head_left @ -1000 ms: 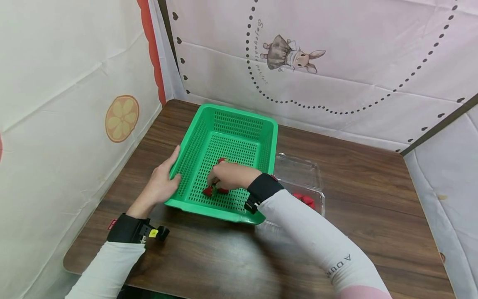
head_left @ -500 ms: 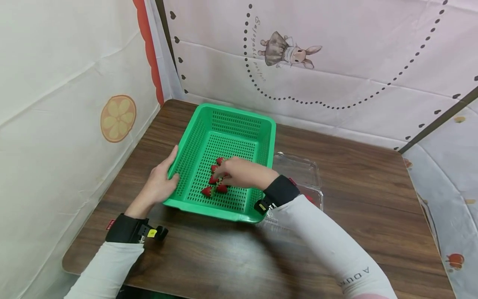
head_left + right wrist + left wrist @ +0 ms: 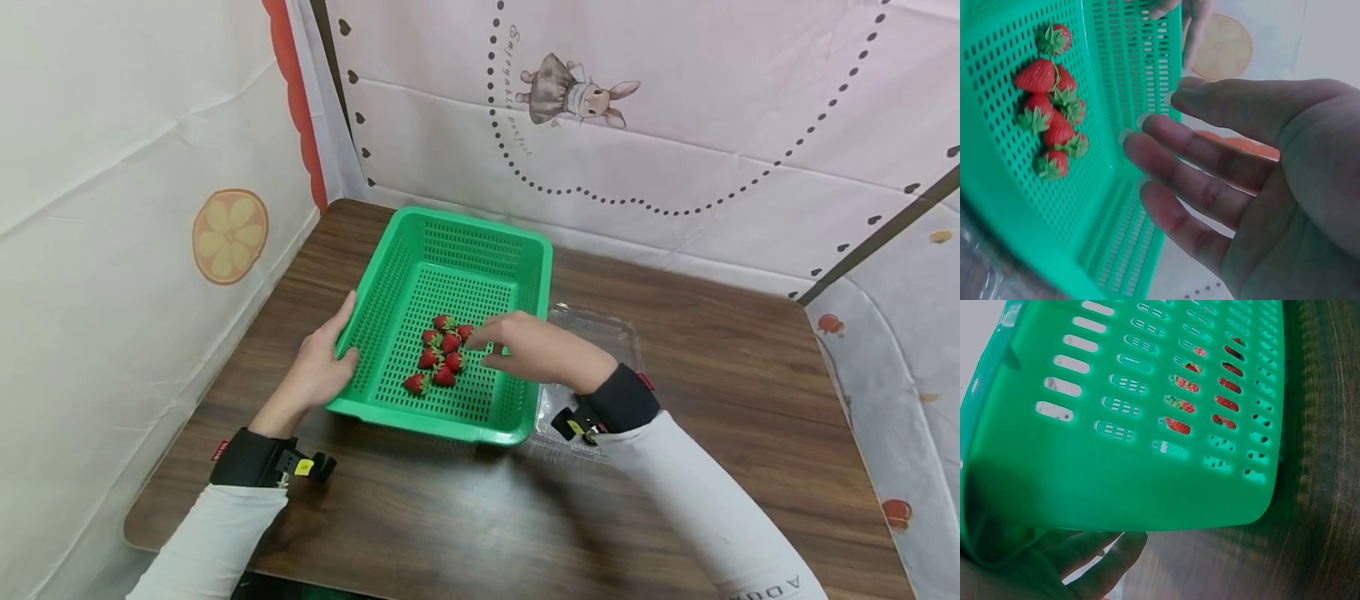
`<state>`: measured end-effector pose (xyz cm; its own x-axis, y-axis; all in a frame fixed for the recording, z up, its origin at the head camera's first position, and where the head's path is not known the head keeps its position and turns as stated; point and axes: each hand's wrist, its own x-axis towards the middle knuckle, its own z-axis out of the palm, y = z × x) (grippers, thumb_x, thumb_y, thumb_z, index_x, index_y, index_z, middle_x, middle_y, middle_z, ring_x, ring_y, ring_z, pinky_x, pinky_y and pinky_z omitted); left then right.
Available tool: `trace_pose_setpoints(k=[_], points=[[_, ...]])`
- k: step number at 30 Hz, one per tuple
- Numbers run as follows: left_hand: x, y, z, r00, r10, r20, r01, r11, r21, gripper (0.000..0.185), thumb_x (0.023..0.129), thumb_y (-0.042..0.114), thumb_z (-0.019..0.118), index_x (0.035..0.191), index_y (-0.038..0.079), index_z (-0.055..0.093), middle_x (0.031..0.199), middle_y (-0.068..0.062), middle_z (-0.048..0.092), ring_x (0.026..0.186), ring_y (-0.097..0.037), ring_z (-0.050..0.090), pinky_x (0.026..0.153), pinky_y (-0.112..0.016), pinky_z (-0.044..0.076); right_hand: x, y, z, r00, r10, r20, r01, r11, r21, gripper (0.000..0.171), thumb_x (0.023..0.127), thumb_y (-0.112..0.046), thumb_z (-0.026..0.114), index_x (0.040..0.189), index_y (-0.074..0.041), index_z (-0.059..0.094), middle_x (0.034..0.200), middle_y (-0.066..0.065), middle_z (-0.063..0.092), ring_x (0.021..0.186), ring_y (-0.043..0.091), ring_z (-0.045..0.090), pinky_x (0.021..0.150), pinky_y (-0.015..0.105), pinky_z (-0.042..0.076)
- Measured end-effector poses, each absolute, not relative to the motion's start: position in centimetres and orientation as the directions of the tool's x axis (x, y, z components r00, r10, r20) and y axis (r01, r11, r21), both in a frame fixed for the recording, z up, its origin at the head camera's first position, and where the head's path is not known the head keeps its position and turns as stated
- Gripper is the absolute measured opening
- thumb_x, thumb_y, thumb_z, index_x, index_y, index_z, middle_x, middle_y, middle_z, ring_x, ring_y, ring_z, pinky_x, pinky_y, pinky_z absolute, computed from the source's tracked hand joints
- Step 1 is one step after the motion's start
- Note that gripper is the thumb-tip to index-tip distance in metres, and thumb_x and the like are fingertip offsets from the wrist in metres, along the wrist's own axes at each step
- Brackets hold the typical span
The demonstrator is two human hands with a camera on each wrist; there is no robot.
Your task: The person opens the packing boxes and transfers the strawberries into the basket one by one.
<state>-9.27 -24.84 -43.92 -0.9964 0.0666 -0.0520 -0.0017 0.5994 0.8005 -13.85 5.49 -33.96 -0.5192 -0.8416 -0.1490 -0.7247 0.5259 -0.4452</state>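
Head view: we see our left hand (image 3: 324, 371) gripping the basket (image 3: 390, 275) rim, steadying it, while our right hand (image 3: 528, 350), fingers loosely apart and empty, hovers beside the strawberries (image 3: 441, 354) at mid-frame.

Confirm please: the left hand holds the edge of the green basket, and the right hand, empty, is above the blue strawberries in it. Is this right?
Not quite: the strawberries are red, not blue, as the head view shows. The rest holds: the left hand holds the green basket edge, and the right hand is empty above them.
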Motion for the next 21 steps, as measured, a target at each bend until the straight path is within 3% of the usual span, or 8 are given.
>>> trace_pose_setpoints(k=[15,21], points=[[-9.6,-24.1,-43.2,-0.997,0.048,-0.066,-0.023,0.610,0.792,0.081,0.095,0.001,0.042,0.155,0.032,-0.002,0.159,-0.021,0.019,0.110,-0.038,0.054,0.082,-0.043,0.046,-12.7,12.9,-34.2,-0.630,-0.770,-0.103,-0.641,0.591,-0.490,0.029,0.092,-0.011,0.063,0.121,-0.006,0.066,0.121,0.010,0.067,0.107,0.021,0.064,0.087,0.035,0.053],[-9.6,-23.8,-43.0,-0.997,0.040,-0.063,-0.024,0.631,0.775,0.081,0.095,0.001,0.043,0.155,0.033,-0.002,0.159,-0.022,0.021,0.108,-0.036,0.053,0.083,-0.043,0.043,-13.0,15.6,-35.3,-0.665,-0.741,-0.091,-0.624,0.618,-0.479,0.024,0.092,-0.010,0.063,0.116,-0.008,0.068,0.112,0.008,0.069,0.089,0.013,0.066,0.080,0.030,0.053]])
